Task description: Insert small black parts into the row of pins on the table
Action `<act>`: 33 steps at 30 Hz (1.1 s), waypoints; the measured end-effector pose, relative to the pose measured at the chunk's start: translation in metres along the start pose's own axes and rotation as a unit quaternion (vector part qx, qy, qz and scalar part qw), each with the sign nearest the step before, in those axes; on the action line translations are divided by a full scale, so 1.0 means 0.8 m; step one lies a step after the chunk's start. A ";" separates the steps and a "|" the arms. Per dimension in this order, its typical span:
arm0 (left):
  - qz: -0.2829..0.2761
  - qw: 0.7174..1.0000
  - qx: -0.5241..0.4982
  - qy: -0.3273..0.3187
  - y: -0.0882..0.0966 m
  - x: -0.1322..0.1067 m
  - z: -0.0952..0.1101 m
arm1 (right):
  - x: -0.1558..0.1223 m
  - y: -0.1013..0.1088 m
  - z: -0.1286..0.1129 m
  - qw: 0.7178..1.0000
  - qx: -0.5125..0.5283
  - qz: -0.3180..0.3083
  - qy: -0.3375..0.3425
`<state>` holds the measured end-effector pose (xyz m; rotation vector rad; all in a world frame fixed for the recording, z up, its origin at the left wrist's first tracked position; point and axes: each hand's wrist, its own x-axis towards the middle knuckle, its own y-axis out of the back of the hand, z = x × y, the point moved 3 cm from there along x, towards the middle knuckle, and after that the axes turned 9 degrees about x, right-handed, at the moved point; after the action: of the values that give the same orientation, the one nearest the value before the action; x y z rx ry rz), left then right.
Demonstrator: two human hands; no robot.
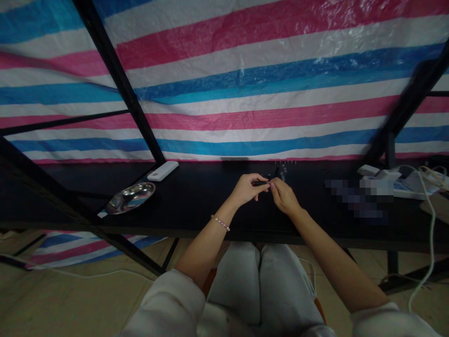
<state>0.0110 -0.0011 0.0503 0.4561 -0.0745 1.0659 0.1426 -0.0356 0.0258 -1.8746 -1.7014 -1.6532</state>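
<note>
My left hand (247,191), with a beaded bracelet (220,223) on its wrist, is closed round a small black rod-like piece (260,183) above the black table. Fingertips of my right hand (285,197) are pinched together at the right end of that piece. Whatever they grip there is too small to make out. Just beyond the right hand lie several tiny clear pieces (283,171), and beside them is a thin dark piece (277,172). Farther back, a row of tiny pale bits (286,162) runs along the table's rear.
On the left are a shiny metal dish (131,198) and a white oblong box (163,171). To the right sit a white power strip (409,189) with plugs and a hanging cable (430,220). Black metal posts (122,84) stand before a striped plastic sheet (252,70).
</note>
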 end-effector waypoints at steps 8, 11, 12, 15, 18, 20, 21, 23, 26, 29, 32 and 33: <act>-0.013 0.998 0.060 0.019 0.004 -0.004 -0.012 | -0.004 -0.011 -0.001 0.998 -0.001 -0.059 0.029; -0.020 0.997 0.074 0.028 0.007 -0.005 -0.015 | -0.004 -0.015 0.000 0.996 -0.008 -0.079 0.031; -0.022 0.996 0.079 0.029 0.009 -0.005 -0.017 | -0.004 -0.016 0.000 0.996 -0.013 -0.082 0.026; -0.019 0.992 0.121 0.042 0.022 -0.002 -0.030 | -0.002 -0.017 0.004 0.997 -0.024 -0.072 -0.004; -0.016 0.977 0.196 0.079 0.039 0.006 -0.052 | -0.002 -0.009 0.013 0.999 -0.031 -0.027 -0.036; -0.025 0.967 0.227 0.109 0.048 0.011 -0.069 | -0.004 -0.002 0.019 0.998 -0.034 0.011 -0.052; -0.029 0.964 0.236 0.122 0.051 0.013 -0.076 | -0.005 0.002 0.022 0.997 -0.034 0.029 -0.059; -0.029 0.959 0.241 0.144 0.056 0.018 -0.087 | -0.006 0.009 0.027 0.995 -0.034 0.059 -0.074; -0.024 0.960 0.218 0.173 0.057 0.025 -0.095 | -0.006 0.016 0.029 0.992 -0.030 0.084 -0.093; -0.008 0.961 0.205 0.187 0.053 0.032 -0.097 | -0.006 0.018 0.029 0.990 -0.023 0.090 -0.103; 0.023 0.958 0.233 0.168 0.044 0.040 -0.098 | -0.006 0.019 0.030 0.989 -0.018 0.093 -0.112; 0.031 0.955 0.247 0.163 0.041 0.042 -0.098 | -0.006 0.019 0.030 0.989 -0.018 0.094 -0.114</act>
<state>-0.0128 0.0709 -0.0007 0.7232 0.4849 1.2097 0.1699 -0.0275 0.0204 -2.2391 -1.5204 -1.4569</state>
